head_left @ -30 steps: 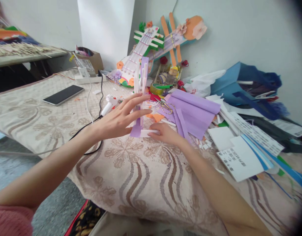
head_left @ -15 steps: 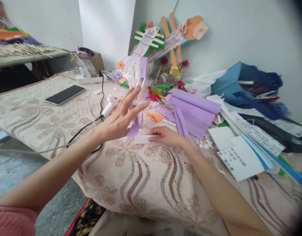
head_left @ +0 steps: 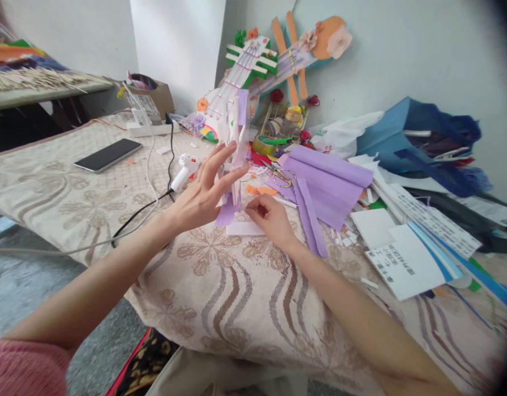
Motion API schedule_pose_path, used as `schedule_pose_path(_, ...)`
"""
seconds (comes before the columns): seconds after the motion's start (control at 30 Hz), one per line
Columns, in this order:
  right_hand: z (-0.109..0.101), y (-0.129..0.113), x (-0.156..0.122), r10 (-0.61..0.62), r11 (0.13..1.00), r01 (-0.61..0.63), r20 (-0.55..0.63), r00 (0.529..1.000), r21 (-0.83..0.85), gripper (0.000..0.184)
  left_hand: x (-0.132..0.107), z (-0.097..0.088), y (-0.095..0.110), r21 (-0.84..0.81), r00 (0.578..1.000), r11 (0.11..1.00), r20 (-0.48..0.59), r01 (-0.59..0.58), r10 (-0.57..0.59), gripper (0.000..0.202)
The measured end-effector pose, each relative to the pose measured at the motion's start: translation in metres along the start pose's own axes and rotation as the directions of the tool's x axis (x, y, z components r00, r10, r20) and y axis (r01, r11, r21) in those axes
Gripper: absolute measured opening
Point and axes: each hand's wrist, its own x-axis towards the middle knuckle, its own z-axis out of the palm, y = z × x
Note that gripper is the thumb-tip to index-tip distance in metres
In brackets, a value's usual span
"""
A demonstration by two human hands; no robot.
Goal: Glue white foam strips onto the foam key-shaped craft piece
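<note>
Head view: an upright white-and-purple paper model (head_left: pixel 236 137) stands on the patterned tablecloth (head_left: pixel 220 286). The left hand (head_left: pixel 202 192) lies against the model's left side, fingers spread. The right hand (head_left: pixel 271 218) curls at the model's foot by the white base strip (head_left: pixel 241 227) — perhaps pinching it, I cannot tell. A glue gun (head_left: pixel 184 168) lies left of the model, with scissors (head_left: pixel 283 177) to its right.

The single view comes from a camera worn on the person's head, looking forward and down across the beige, swirl-patterned cloth-covered table (head_left: pixel 237 308) toward the pale grey-green painted wall (head_left: pixel 402 55). It sits close: the left hand (head_left: pixel 199 199) and right hand (head_left: pixel 270 219) fall mid-frame, forearms running in from the bottom edge. The right margin darkens, probably the lens rim.
</note>
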Motion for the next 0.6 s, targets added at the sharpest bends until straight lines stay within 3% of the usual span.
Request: schedule_pose_path(0.6,0.015,-0.007,0.002,-0.032,0.993,0.029,-0.023,0.999,-0.118,0.014,0.001,0.006,-0.003,-0.024,1.0,0.999,-0.001,-0.022,0.022,0.066)
